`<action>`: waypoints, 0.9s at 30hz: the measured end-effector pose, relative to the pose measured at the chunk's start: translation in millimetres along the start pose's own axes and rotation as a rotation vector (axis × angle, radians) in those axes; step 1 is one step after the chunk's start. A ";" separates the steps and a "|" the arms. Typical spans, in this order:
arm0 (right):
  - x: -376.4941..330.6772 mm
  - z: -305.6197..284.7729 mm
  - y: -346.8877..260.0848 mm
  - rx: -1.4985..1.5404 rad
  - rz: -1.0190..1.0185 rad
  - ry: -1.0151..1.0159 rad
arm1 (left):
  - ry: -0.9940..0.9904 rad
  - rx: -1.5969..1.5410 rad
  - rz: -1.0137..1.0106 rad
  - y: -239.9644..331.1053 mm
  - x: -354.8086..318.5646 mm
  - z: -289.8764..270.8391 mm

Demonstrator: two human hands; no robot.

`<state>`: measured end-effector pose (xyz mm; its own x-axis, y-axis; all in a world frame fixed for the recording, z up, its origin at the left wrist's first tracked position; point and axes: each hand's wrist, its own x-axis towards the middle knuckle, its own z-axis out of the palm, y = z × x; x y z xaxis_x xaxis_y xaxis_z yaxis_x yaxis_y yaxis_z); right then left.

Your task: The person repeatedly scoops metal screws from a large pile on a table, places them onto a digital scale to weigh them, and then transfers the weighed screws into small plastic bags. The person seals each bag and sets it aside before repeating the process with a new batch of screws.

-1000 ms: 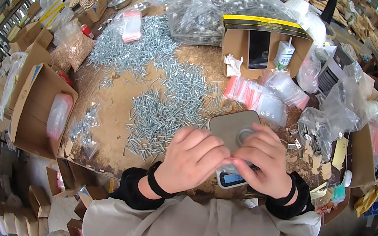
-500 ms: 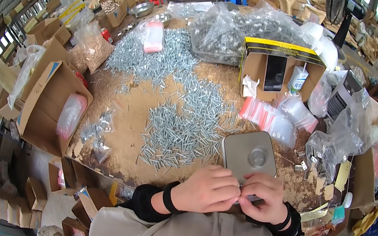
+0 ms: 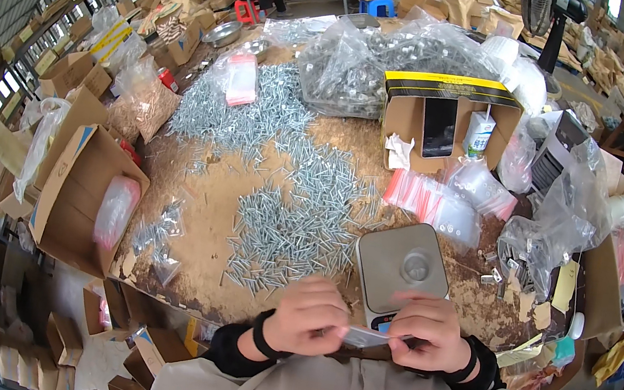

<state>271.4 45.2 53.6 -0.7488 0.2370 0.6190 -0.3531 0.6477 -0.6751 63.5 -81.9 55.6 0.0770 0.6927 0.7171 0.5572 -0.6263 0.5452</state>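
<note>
A small clear plastic bag [image 3: 366, 337] is stretched between my two hands, close to my body at the table's front edge. My left hand [image 3: 308, 315] pinches one end of it, and my right hand [image 3: 427, 332] grips the other. Just beyond them lies a flat grey weighing scale [image 3: 380, 279], its lit display partly showing behind the bag. On its platform sits a small clear round cup [image 3: 416, 267]. Left of the scale spreads a heap of silvery screws [image 3: 286, 232]. Whether anything is inside the bag, I cannot tell.
Red-edged zip bags [image 3: 437, 203] lie beyond the scale, before an open carton [image 3: 400, 127] holding a phone and a drink carton. A larger screw pile [image 3: 235, 113] sits at the far left. Filled screw bags [image 3: 159, 232] and a cardboard box [image 3: 76, 190] stand left. A person sits far back.
My hands have moved apart from their close pinch, and the plastic bag now shows stretched between them. The scale's display has come into sight. The whole view has shifted slightly.
</note>
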 end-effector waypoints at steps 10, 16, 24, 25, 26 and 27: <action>7.8 -14.2 -7.9 -0.081 0.052 0.078 | 0.520 0.164 -0.318 2.8 -47.3 -43.0; 30.1 -41.5 -46.9 0.330 -0.033 -0.049 | 0.922 -0.076 -0.521 -20.8 -62.0 -58.1; 52.9 -49.7 -72.2 0.626 -0.660 0.099 | 0.870 0.780 -0.600 -33.4 -121.4 -92.8; 54.5 -48.3 -68.9 0.598 -0.696 0.106 | 0.896 0.699 -0.620 -37.7 -122.0 -88.9; 55.3 -47.2 -66.0 0.563 -0.732 0.117 | 0.919 0.627 -0.641 -41.4 -124.0 -86.5; 55.0 -45.5 -63.8 0.523 -0.766 0.138 | 0.932 0.564 -0.668 -42.3 -125.0 -86.2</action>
<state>278.2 49.9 149.0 -0.1461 -0.0141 0.9892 -0.9550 0.2629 -0.1373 -40.9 -172.9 -19.7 -0.8317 0.1577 0.5324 0.5526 0.1416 0.8213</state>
